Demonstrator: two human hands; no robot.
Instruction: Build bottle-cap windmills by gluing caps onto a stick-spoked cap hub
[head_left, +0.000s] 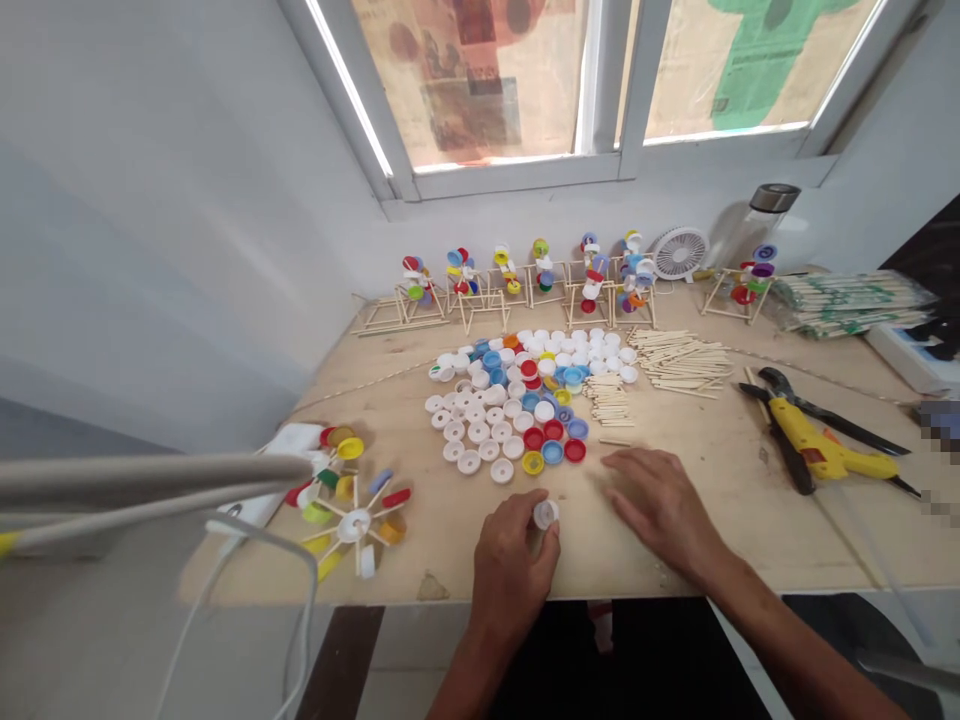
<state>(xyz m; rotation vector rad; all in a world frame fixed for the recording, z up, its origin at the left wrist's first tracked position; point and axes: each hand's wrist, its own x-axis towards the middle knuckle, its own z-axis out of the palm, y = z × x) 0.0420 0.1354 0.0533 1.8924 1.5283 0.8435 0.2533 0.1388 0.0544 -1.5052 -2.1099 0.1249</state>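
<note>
White bottle cap [545, 514] sits pinched in the left hand [512, 570] fingers, low over the tabletop [750, 530]; right hand [660, 505] lies flat beside it, fingers together, near the cap pile [517, 400].

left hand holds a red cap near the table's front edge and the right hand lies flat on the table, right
Not quite: the head view shows the cap in the left hand is white, not red. It is near the front edge of the table, and the right hand lies flat on it.
</note>
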